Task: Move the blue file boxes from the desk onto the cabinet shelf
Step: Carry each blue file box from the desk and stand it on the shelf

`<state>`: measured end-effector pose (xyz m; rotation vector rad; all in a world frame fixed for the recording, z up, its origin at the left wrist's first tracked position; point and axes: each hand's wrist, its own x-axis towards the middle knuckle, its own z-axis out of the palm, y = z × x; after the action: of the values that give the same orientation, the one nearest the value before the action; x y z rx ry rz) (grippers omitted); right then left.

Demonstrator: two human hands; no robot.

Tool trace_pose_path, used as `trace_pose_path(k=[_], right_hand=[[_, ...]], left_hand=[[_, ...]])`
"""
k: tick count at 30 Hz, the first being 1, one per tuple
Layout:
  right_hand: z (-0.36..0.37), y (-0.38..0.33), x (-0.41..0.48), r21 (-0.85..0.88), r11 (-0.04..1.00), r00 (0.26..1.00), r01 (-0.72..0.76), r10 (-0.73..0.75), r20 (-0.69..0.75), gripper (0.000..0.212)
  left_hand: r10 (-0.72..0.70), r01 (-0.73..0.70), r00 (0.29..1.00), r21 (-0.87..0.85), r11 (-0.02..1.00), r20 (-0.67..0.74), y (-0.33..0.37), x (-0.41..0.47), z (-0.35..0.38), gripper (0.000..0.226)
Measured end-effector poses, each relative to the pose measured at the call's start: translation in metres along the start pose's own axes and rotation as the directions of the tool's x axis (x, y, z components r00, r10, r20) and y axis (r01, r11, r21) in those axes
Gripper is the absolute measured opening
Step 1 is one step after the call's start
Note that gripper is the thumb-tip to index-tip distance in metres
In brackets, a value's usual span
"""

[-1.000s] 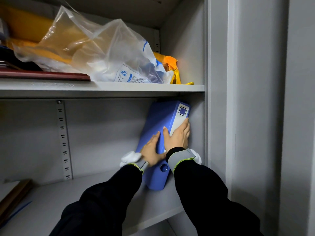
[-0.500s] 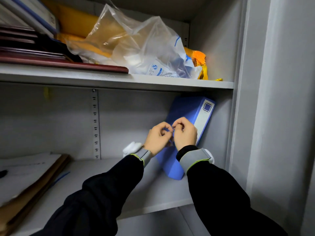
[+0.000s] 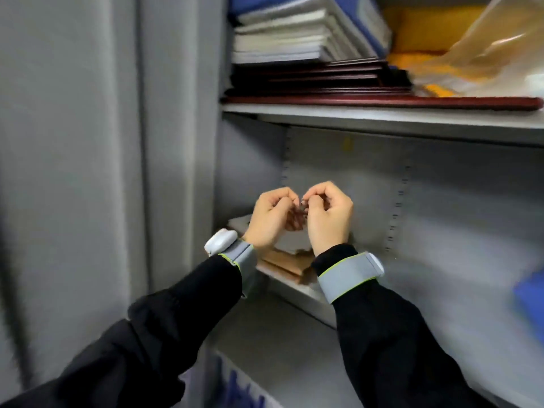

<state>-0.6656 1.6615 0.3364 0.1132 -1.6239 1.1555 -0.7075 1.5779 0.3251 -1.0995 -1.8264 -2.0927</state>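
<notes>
Grey metal makes up the cabinet's side panel (image 3: 88,142) at the far left. Just right of it, two black sleeves reach toward the lower shelf (image 3: 297,291), each wrist wearing a grey band with a white unit. The left hand (image 3: 270,219) and right hand (image 3: 328,219) hover side by side, each grip narrow, with fingers curled in and fingertips nearly meeting; nothing plainly sits in either. Behind the hands, at the shelf's left end, lies a low pile of papers on brown board (image 3: 290,260). The upper shelf (image 3: 382,119) carries, from the left, a slanting stack of white books (image 3: 294,33) on flat dark red folders (image 3: 323,81), then a yellow bundle (image 3: 426,28) partly under a clear plastic bag (image 3: 500,45). The blue file box (image 3: 530,293) shows only as a blurred corner at the far right edge, on the lower shelf, well apart from both hands.
</notes>
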Motion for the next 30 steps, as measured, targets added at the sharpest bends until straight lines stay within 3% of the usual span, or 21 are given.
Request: trace_pose_path(k=[2,4,6,9,12,15,23,30], right_hand=[[0.057,-0.018,-0.030,0.145,0.989,0.993,0.003,-0.020,0.119,0.028],[0.097,-0.039,-0.053,0.204,0.978,0.984,-0.038,0.000,0.179,0.022],[0.157,-0.083,-0.098,0.378,0.917,0.947,-0.123,-0.006,0.322,0.020],[0.187,-0.117,-0.125,0.492,0.850,0.935,-0.186,0.000,0.353,0.024],[0.233,-0.171,-0.177,0.622,0.722,0.877,-0.302,-0.045,0.478,0.033],[0.260,-0.228,-0.226,0.675,0.597,0.803,-0.434,-0.082,0.590,0.034],[0.308,-0.398,-0.369,0.734,0.394,0.672,-0.553,-0.309,0.673,0.030],[0.336,-0.567,-0.520,0.682,0.274,0.538,-0.678,-0.447,0.714,0.031]], left_hand=[[-0.001,0.016,0.988,0.098,0.995,-0.152,0.014,-0.025,-0.063,0.035],[0.002,0.026,0.978,0.129,0.991,-0.208,0.026,-0.048,-0.111,0.030],[0.040,0.065,0.921,0.254,0.965,-0.388,0.057,-0.093,-0.182,0.023],[0.091,0.068,0.901,0.346,0.936,-0.424,0.080,-0.121,-0.221,0.019],[0.152,0.109,0.815,0.406,0.908,-0.559,0.124,-0.183,-0.267,0.020],[0.241,0.128,0.734,0.477,0.869,-0.635,0.159,-0.241,-0.302,0.020],[0.435,0.337,0.495,0.628,0.702,-0.752,0.280,-0.411,-0.393,0.030],[0.544,0.561,0.305,0.609,0.560,-0.781,0.396,-0.585,-0.471,0.031]])
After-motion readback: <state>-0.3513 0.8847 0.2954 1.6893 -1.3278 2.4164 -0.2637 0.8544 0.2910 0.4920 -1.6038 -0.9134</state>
